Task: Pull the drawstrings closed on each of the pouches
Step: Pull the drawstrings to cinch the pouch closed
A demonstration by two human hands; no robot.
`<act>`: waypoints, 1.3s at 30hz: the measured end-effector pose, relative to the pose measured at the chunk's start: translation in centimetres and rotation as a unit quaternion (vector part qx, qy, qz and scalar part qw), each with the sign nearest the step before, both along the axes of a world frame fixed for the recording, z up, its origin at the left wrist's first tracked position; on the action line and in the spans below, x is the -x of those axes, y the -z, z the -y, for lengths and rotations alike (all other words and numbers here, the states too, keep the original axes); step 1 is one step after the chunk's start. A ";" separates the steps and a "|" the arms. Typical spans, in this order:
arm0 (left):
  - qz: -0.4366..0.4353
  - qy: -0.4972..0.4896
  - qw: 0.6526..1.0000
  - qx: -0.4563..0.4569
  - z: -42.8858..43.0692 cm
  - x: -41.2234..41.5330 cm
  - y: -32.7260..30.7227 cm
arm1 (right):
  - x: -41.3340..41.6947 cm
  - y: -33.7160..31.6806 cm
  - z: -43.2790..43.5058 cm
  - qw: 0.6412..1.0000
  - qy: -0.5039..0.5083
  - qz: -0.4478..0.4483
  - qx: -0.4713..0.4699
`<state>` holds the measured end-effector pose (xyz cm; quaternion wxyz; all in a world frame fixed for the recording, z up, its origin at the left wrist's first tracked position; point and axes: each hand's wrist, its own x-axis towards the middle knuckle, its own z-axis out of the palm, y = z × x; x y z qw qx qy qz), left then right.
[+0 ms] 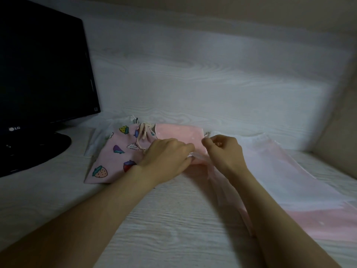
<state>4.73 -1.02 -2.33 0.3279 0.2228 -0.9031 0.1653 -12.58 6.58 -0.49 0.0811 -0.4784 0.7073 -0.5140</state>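
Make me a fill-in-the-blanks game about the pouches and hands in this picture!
1. The pouch with the strawberry print lies to the ___ of the plain pink pouch.
2. The black monitor has the letters ___ on it.
3. The left hand and the right hand are both at the plain ___ pouch.
4. The strawberry pouch has a cream ___ at its top.

Missing words: left; LG; pink; drawstring
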 end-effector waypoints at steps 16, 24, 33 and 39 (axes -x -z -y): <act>-0.116 -0.081 0.978 -0.153 0.5 -1.3 -0.7 | 0.7 1.3 0.3 0.971 0.064 -0.230 -0.012; -0.083 -0.227 0.965 -0.102 1.7 -1.6 -0.2 | 1.9 2.9 1.5 0.991 0.048 -0.119 -0.038; -0.222 -0.172 0.938 -0.202 4.1 -1.5 0.4 | 0.6 0.6 0.4 0.988 -0.054 0.132 0.059; -0.342 -0.132 0.903 -0.224 4.3 -1.7 -0.1 | 0.6 0.1 -0.1 0.981 -0.030 0.176 0.075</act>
